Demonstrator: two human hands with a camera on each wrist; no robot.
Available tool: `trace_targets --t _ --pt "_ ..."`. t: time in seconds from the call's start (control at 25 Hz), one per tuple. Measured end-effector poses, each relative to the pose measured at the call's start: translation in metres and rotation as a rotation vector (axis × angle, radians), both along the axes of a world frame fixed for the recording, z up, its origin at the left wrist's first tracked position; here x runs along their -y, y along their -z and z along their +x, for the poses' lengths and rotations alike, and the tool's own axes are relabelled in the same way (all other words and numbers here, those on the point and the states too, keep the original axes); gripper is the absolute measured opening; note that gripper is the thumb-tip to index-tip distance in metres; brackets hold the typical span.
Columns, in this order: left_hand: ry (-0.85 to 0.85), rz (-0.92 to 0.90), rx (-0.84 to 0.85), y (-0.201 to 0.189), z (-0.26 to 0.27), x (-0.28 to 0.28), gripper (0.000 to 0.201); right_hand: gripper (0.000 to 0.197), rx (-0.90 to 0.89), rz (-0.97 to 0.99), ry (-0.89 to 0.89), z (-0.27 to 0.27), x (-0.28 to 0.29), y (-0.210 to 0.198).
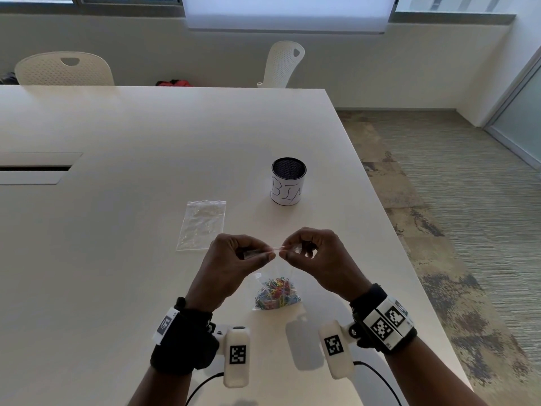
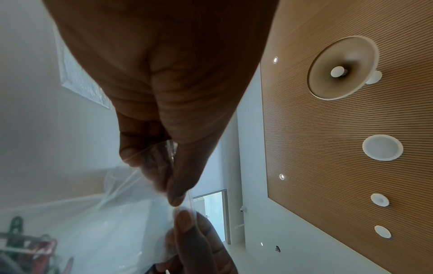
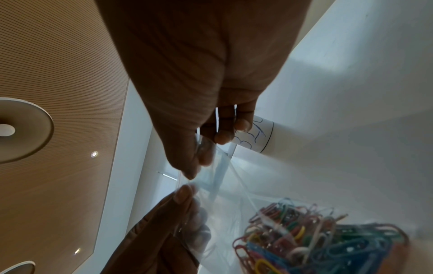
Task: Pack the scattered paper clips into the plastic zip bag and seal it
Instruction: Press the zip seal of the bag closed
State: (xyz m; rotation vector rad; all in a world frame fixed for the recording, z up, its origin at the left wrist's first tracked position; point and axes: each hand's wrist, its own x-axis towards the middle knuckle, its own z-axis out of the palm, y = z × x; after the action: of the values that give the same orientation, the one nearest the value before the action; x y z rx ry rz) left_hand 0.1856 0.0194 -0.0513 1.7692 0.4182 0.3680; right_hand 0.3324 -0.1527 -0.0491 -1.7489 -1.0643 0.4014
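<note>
Above the white table [image 1: 146,127], left hand [image 1: 234,259] and right hand [image 1: 316,253] both pinch the clear plastic zip bag [image 1: 263,278] of coloured paper clips [image 1: 276,294] at its top strip; sealing's underway, I'd say, next press along the strip.

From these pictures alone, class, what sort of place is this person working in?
Probably an office meeting room: a large white conference table with a cable hatch, perforated white plastic chairs along its far side, and a slatted wooden ceiling with recessed lights.
</note>
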Motion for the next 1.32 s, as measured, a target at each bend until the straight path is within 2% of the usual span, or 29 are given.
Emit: trace_targets --t 0.4,0.96,1.24,1.32 --pt "0.013 0.013 0.023 0.002 -0.002 -0.001 0.012 0.005 0.018 0.031 -0.013 -0.001 -0.001 0.006" --pt "0.007 0.224 0.083 0.01 0.003 0.005 0.002 0.005 0.049 0.093 0.032 -0.011 -0.007 0.013" --pt "-0.085 0.251 0.079 0.01 -0.008 0.001 0.007 0.009 0.038 0.052 0.08 0.0 0.005 0.01" --pt "-0.063 0.306 0.089 0.009 -0.009 -0.002 0.007 0.006 0.105 0.004 0.068 0.001 0.006 0.011"
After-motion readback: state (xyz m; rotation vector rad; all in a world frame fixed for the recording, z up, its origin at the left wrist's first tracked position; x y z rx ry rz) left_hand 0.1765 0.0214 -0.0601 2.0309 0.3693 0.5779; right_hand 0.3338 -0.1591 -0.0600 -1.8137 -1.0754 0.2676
